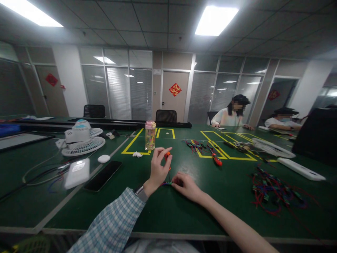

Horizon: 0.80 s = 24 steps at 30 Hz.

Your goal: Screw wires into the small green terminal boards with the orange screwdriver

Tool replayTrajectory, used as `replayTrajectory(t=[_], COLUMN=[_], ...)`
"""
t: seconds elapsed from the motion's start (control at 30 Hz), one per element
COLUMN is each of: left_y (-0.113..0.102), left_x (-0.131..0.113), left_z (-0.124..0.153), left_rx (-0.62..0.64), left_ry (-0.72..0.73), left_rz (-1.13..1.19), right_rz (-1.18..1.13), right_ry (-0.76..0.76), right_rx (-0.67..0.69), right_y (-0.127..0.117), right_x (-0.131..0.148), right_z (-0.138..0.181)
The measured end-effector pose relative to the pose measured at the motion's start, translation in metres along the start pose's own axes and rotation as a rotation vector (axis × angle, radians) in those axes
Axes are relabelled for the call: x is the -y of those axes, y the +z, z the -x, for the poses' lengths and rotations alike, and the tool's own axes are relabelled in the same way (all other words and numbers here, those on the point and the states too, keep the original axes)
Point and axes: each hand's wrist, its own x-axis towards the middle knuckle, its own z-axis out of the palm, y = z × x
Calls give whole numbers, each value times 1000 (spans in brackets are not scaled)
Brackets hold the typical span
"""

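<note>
My left hand [158, 168], in a plaid sleeve with a wristwatch, is raised above the green table [163, 207] and pinches the orange handle of a small screwdriver [167, 157] held upright. The tool's shaft points down to a small wired connector [168, 183] lying on the table. My right hand [187, 185] rests on the table and pinches that connector at its right end.
A pink-capped water bottle [150, 135] stands behind my hands. A white power bank [77, 172], a black phone [103, 175] and a white fan [82, 138] lie left. Tangled red and blue wires [273, 192] lie right, more tools [210, 151] in yellow-taped boxes. Two people sit at the far right.
</note>
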Motion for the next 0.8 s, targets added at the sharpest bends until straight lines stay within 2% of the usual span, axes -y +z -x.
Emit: replayTrajectory(t=[0.1,0.27,0.5,0.67,0.8], left_y=[-3,-6,-5,-2,3], left_x=[1,4,1,4,8], left_z=[-2,-6,-4,0,6], left_rx=[9,132,16,60,40], left_ry=[4,-30,-45,-90,-66], left_rz=[-13,79,47,74,50], right_rz=[7,20,0,10,16], right_ry=[24,26,49,63,73], right_rx=[-2,-2,-11,-13,-4], right_y=[-1,-4,-5,-2,-2], right_x=[2,9,14,11,10], right_z=[0,0,-1,0,-1])
